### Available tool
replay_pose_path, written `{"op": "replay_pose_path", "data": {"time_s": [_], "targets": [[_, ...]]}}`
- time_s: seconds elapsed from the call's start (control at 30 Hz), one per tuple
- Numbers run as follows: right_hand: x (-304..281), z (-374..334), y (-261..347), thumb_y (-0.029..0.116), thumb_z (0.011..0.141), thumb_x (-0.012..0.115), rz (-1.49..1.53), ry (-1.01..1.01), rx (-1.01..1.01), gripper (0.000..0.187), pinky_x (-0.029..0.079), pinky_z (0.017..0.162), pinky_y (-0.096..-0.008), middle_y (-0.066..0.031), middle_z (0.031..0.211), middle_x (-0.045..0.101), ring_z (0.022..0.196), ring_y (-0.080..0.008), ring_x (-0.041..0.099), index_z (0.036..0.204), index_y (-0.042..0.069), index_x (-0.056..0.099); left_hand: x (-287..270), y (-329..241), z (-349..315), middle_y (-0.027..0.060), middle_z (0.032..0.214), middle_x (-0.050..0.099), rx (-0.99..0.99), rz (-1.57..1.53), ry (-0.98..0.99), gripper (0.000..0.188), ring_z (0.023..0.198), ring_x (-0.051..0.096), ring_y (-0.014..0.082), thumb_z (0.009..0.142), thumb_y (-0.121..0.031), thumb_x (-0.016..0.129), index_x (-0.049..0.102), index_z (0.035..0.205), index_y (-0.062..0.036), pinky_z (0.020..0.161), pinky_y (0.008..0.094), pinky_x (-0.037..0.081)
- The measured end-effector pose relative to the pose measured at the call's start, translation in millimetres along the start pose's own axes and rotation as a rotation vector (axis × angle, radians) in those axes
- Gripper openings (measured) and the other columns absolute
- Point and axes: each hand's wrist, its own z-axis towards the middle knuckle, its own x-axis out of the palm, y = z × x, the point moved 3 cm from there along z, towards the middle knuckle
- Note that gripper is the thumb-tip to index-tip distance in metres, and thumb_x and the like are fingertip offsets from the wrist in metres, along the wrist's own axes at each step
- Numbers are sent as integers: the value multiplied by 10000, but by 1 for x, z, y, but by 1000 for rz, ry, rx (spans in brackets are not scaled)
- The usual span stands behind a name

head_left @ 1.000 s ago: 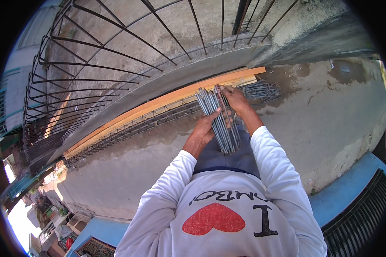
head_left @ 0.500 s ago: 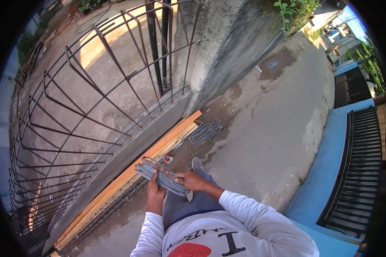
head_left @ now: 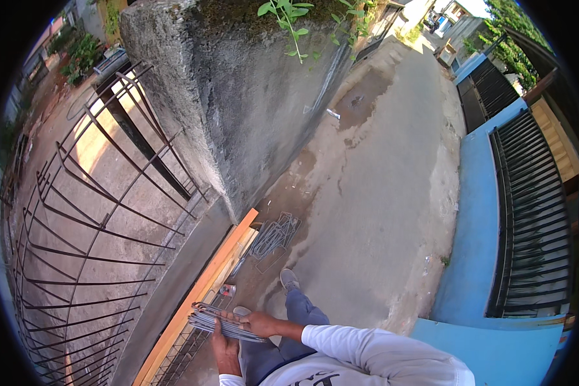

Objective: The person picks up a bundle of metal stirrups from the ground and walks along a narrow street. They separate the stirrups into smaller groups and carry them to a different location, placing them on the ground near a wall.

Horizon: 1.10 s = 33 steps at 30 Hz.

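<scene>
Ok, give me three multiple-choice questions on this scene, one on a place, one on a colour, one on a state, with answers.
1. Where does the loose pile of bent wire pieces lie?
A. on the ground by the plank's end
B. on the blue wall
C. inside the gate
2. What colour is the low wall on the right?
A. red
B. blue
C. white
3. How is the wire bundle held?
A. left hand only
B. lying on the ground
C. in both hands

A: it lies beside the plank. B: its paint is blue. C: left hand and right hand both grip it.

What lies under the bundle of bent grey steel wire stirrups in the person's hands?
Beneath the bundle of bent grey steel wire stirrups: left hand, a welded rebar cage beside a long wooden plank. Ground directly under it is hidden.
</scene>
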Motion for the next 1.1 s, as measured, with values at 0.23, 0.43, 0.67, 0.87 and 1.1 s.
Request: {"op": "replay_pose_path", "data": {"time_s": [0.23, 0.43, 0.67, 0.87, 1.1], "targets": [[-56, -39, -66, 439, 1020, 534, 375, -412, 223, 486, 491, 966, -412, -222, 1195, 684, 1131, -361, 651, 1224, 18, 667, 0, 73, 27, 58, 1149, 664, 14, -181, -2, 236, 1086, 618, 233, 1010, -207, 609, 589, 1207, -77, 1110, 499, 430], [-50, -14, -128, 276, 1024, 571, 533, -723, 280, 306, 493, 887, -323, -87, 1016, 715, 975, -181, 653, 1069, -5, 684, 7, 116, 54, 67, 1049, 683, 21, -294, -244, 221, 969, 656, 246, 1037, -207, 545, 596, 1195, -60, 1051, 554, 490], [-8, 38, -188, 281, 985, 616, 796, -556, 355, 276, 489, 896, -352, -146, 1012, 717, 982, -265, 672, 1060, 29, 700, -54, 122, 111, 58, 977, 647, 3, -258, -355, 179, 912, 638, 239, 1054, -207, 515, 583, 1129, -60, 940, 493, 538], [13, 93, -314, 236, 973, 610, 541, -519, 510, 248, 518, 794, -355, -156, 896, 720, 846, -268, 698, 1025, 10, 698, -122, 137, 161, 57, 967, 641, -10, -222, -370, 138, 905, 634, 234, 1043, -173, 537, 584, 1119, -68, 945, 458, 540], [33, 183, -538, 130, 900, 626, -245, -240, 444, 184, 563, 854, -355, -101, 1115, 707, 1005, -262, 691, 1039, 56, 720, -199, 176, 205, 31, 958, 642, -80, -248, -420, 118, 928, 628, 210, 992, -151, 631, 615, 1090, -87, 951, 433, 536]]}}
